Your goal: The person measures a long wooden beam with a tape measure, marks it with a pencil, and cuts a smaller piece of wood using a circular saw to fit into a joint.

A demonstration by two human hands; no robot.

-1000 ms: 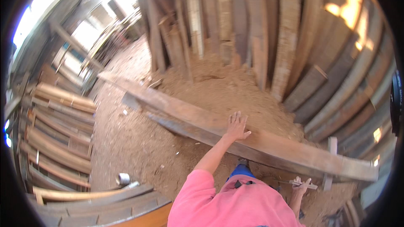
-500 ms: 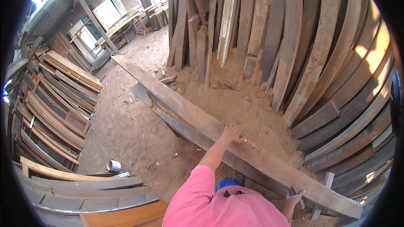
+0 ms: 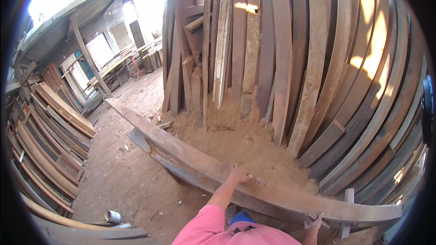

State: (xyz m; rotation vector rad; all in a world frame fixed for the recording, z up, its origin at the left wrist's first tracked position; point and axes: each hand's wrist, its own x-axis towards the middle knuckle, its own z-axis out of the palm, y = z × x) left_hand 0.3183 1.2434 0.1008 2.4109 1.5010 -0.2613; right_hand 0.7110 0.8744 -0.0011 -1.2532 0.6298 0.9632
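A long brown plank point(image 3: 281, 191) runs slantwise in front of me, from the left of the floor to the lower right. My left hand point(image 3: 238, 174) lies on its upper face near the middle, with fingers stretched toward the far edge. At the plank's near edge, further right, my right hand point(image 3: 312, 223) is closed around a small, thin strip of wood point(image 3: 323, 222); its exact shape is partly hidden by the fingers. Under the plank shows a darker wooden beam point(image 3: 200, 182). A pale upright stick point(image 3: 349, 195) crosses the plank close to its right end.
Tall boards point(image 3: 277, 50) lean in a row ahead and round to the right. Stacked frames and planks point(image 3: 47, 140) line the left. A white cup-like container point(image 3: 112, 217) lies on the dirt floor point(image 3: 136, 186). A long table with wood point(image 3: 125, 59) stands far back.
My view has tilted up, so the plank and hands sit lower in the picture and more of the leaning boards shows. Both hands keep about the same places on the plank.
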